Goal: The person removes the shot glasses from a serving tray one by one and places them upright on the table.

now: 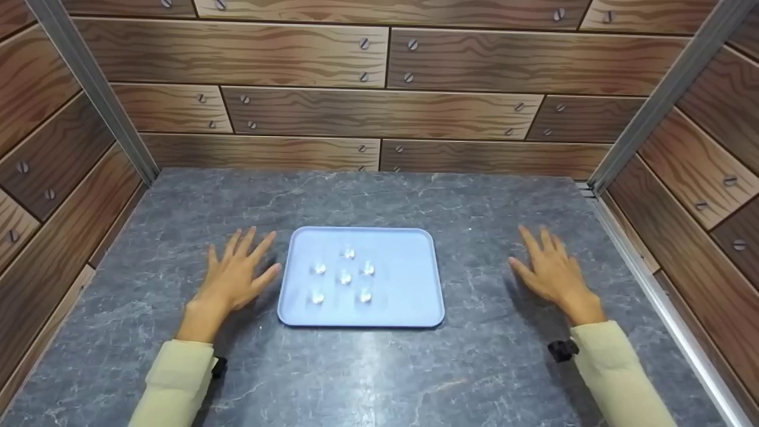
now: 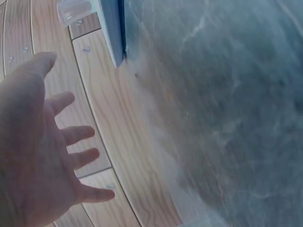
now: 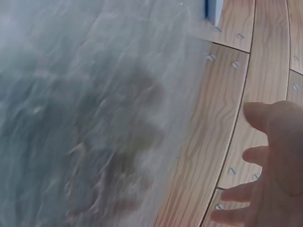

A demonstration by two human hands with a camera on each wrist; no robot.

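Observation:
A light blue tray (image 1: 409, 279) lies on the grey marbled table. Several small clear cups (image 1: 345, 277) stand spread over its left and middle part; one clear plastic cup (image 2: 75, 10) shows at the upper left of the left wrist view. Just left of the tray is my left hand (image 1: 234, 276), its fingers spread and nothing held. My right hand (image 1: 552, 273) is well to the tray's right, fingers extended, also holding nothing. In the wrist views, the left palm (image 2: 33, 151) and the right hand (image 3: 279, 161) both appear raised off the tabletop.
The marbled table (image 1: 379, 373) reaches to a back wall (image 1: 379, 112) with a wood-plank print. Similar side walls and metal posts (image 1: 98, 95) enclose it. A metal rail (image 1: 670, 308) runs along the right edge.

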